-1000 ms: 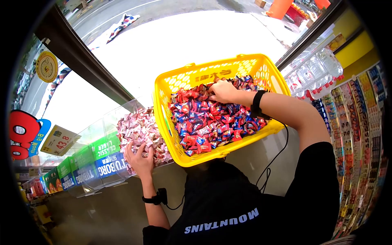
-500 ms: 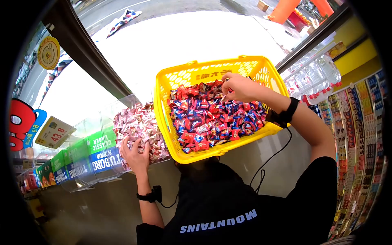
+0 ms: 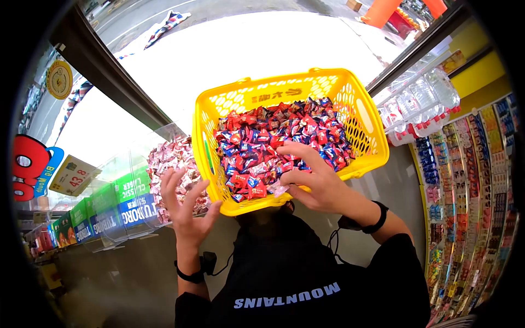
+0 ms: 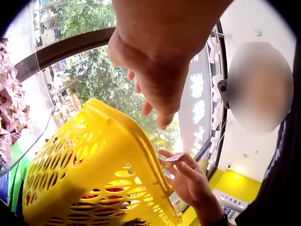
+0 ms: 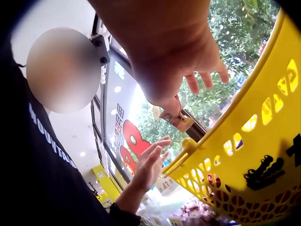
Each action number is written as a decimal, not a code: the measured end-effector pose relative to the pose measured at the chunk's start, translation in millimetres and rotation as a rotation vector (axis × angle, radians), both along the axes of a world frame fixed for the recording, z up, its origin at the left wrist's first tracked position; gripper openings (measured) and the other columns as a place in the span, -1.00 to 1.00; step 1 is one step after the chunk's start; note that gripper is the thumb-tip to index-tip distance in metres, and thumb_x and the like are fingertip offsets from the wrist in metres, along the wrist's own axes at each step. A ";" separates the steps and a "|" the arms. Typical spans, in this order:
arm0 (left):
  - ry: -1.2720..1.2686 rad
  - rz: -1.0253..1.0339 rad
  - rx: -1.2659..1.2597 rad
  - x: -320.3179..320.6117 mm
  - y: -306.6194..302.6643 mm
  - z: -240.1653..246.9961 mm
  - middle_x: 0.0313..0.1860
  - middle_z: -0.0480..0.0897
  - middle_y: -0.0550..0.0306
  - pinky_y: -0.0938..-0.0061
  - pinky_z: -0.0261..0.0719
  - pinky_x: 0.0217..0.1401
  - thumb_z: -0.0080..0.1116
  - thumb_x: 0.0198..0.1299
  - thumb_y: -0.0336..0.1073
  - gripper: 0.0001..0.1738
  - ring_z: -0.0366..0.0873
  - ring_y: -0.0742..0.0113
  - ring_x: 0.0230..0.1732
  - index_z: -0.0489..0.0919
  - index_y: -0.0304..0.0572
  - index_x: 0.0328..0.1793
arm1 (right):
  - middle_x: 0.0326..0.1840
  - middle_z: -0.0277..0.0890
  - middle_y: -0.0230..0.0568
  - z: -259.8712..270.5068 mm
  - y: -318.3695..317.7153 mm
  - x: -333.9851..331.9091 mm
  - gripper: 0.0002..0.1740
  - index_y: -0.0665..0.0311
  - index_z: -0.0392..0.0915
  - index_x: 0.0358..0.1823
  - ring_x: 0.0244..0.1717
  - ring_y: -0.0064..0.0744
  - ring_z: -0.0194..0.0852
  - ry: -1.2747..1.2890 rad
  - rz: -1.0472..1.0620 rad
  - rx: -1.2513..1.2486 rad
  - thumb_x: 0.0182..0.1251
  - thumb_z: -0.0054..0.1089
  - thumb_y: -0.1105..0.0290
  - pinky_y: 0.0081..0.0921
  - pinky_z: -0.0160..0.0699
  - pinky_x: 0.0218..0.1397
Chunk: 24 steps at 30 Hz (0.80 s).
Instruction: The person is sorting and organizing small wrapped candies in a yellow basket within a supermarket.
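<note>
My right hand (image 3: 322, 188) is over the near rim of a yellow plastic basket (image 3: 245, 208) and pinches a small pink-wrapped candy (image 5: 178, 121) between thumb and finger. The same pink wrapper (image 4: 175, 158) shows in the left wrist view. Red and blue wrapped candies (image 3: 273, 136) cover the basket floor. To the left, pink wrapped candies (image 3: 164, 164) fill a clear bin. My left hand (image 3: 186, 216) overlaps the near side of that bin, close to the basket's left rim, its fingers spread and holding nothing.
Tuborg beer cartons (image 3: 134, 199) stand beyond clear panels at left, by a price card (image 3: 74, 176). Bottled water (image 3: 421, 101) and racks of small packets (image 3: 465, 191) line the right side. A dark window frame (image 3: 104, 71) rises behind the bin.
My right hand has come from the far side of the basket toward its near rim, and a pink candy now shows in its fingers. The left hand has drawn slightly back, fingers spread.
</note>
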State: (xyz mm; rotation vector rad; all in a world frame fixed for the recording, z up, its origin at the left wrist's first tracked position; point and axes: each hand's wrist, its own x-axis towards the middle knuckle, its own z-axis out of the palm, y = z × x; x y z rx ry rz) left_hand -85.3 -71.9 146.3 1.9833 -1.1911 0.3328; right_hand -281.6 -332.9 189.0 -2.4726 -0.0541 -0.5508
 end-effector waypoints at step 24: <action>-0.133 0.100 -0.026 -24.2 -11.8 -0.2 0.33 0.67 0.18 -0.21 0.14 0.77 0.59 0.10 -0.33 -0.75 0.43 -0.09 0.55 0.89 0.12 -0.07 | 0.44 0.53 0.00 10.1 -28.6 17.5 -0.76 0.16 0.72 -0.06 0.49 0.11 0.48 0.073 -0.085 -0.205 0.27 0.48 0.34 0.02 0.46 0.54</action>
